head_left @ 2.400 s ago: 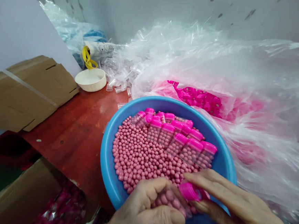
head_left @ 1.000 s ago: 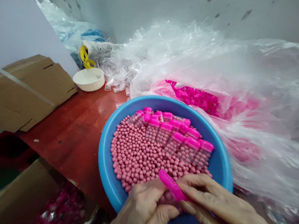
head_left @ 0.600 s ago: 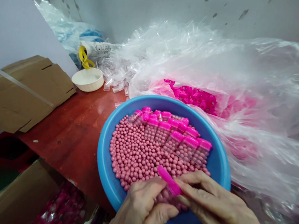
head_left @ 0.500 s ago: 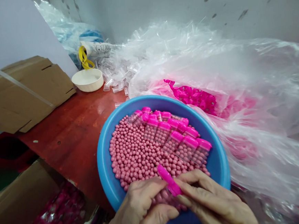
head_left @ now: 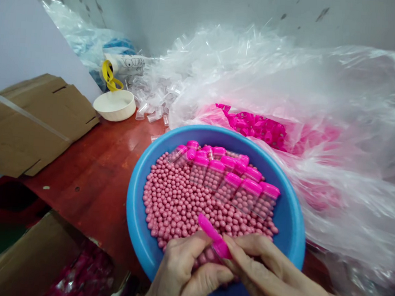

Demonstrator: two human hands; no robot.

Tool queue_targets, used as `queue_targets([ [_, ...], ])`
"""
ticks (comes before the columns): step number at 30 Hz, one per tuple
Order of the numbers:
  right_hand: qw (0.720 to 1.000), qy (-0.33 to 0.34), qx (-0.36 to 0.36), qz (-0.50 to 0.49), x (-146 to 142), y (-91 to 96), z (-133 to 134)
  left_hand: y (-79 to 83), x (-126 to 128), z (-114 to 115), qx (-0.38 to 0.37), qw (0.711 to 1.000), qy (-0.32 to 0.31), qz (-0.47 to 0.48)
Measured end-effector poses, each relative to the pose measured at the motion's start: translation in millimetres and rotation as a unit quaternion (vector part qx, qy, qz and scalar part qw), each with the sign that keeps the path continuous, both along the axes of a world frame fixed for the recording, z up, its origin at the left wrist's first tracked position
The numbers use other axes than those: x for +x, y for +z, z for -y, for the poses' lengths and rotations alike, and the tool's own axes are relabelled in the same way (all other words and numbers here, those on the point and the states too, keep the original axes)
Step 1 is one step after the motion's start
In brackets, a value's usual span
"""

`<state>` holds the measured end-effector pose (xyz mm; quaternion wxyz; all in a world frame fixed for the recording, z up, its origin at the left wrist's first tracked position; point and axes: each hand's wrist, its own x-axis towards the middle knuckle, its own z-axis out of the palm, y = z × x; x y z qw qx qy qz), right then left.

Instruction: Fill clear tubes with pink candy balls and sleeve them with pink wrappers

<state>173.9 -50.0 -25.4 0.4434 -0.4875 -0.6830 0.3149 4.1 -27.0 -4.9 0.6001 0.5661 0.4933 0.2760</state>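
Over the near rim of a blue basin (head_left: 132,197), both my hands work at one small item. My left hand (head_left: 184,272) is closed round a small clear container (head_left: 206,256) of pink balls, mostly hidden by my fingers. My right hand (head_left: 272,275) pinches a bright pink cap (head_left: 214,235) at the container's top; whether it is fully seated I cannot tell. Loose pink balls (head_left: 176,192) fill the basin. Several pink-capped clear containers (head_left: 246,195) full of balls lie on them along the far and right side.
A plastic bag of pink caps (head_left: 259,127) lies behind the basin. Empty clear containers (head_left: 153,103) are piled beside a white bowl (head_left: 115,106) and a yellow strap (head_left: 109,76). Flattened cardboard (head_left: 38,122) stands left on the red table (head_left: 103,168). Below, a box holds dark pink items (head_left: 81,275).
Both hands, with the container and pink cap, have shifted slightly left. The right hand's fingers have moved closer in against the cap. The view has shifted a little.
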Motion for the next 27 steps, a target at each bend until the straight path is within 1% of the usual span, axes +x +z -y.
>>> queue_targets([
  [2, 1.0, 0.01, 0.001, -0.019, 3.9, 3.4, -5.4, 4.2, 1.9, -4.4, -0.042, 0.999, 0.004, -0.011],
  [5, 0.998, -0.031, -0.017, -0.044, 7.5, 8.0, -11.6, 5.8, 4.1, -9.9, -0.065, 0.998, 0.012, 0.002],
  [7, 0.994, -0.057, -0.072, -0.054, 6.6, 9.8, -13.0, 2.3, 4.6, -11.8, -0.088, 0.995, -0.016, 0.038],
  [9, 0.991, -0.059, -0.11, -0.053, 4.1, 11.4, -13.5, -3.2, 4.7, -12.3, -0.119, 0.99, -0.035, 0.061],
  [11, 0.993, -0.035, -0.1, -0.044, 2.6, 12.9, -14.1, -7.9, 4.8, -11.8, -0.137, 0.987, -0.03, 0.072],
  [13, 0.998, -0.007, -0.055, -0.023, 3.7, 13.9, -15.1, -10.5, 5.4, -10.9, -0.145, 0.985, -0.019, 0.092],
  [15, 1.0, 0.004, -0.014, 0.007, 7.0, 13.2, -15.3, -11.0, 6.2, -9.9, -0.156, 0.981, -0.004, 0.117],
  [18, 0.999, -0.002, 0.033, 0.043, 12.2, 8.6, -12.6, -9.9, 7.1, -8.3, -0.148, 0.979, 0.02, 0.136],
  [21, 0.996, 0.011, 0.051, 0.069, 12.9, 1.9, -6.7, -8.0, 6.8, -7.3, -0.127, 0.982, 0.018, 0.136],
  [23, 0.997, 0.007, 0.034, 0.063, 10.1, -2.0, -2.3, -6.8, 6.3, -7.5, -0.109, 0.986, 0.018, 0.125],
  [27, 0.998, -0.013, -0.054, -0.028, 3.8, -6.1, 3.4, -6.3, 4.3, -8.9, -0.087, 0.991, 0.007, 0.102],
])
